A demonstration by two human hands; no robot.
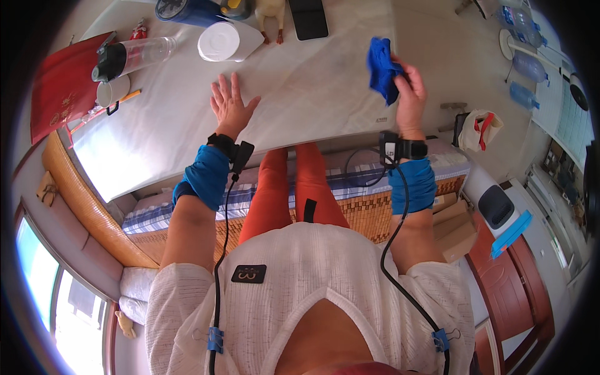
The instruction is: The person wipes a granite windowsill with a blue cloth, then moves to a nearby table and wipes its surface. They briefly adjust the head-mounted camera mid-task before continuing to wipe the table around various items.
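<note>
My right hand (411, 93) pinches a crumpled blue cloth (384, 70) over the right end of the pale, glossy table (300, 103). Part of the cloth hangs from between thumb and fingers; whether it touches the tabletop I cannot tell. My left hand (230, 107) is palm down with its fingers spread, on or just above the table, and holds nothing. Just beyond its fingertips is a white cylindrical container (220, 42). A black smartphone (308, 19) lies at the far side of the table, beside the legs of a small figurine (271, 18).
On the left are a clear bottle (145, 51) with a dark lid, a white mug (113, 90) and a red bag or folder (65, 89). A blue tumbler (187, 11) is at the far side. Black cables run from both wrists. A bench with a plaid cover (187, 211) stands behind the table edge.
</note>
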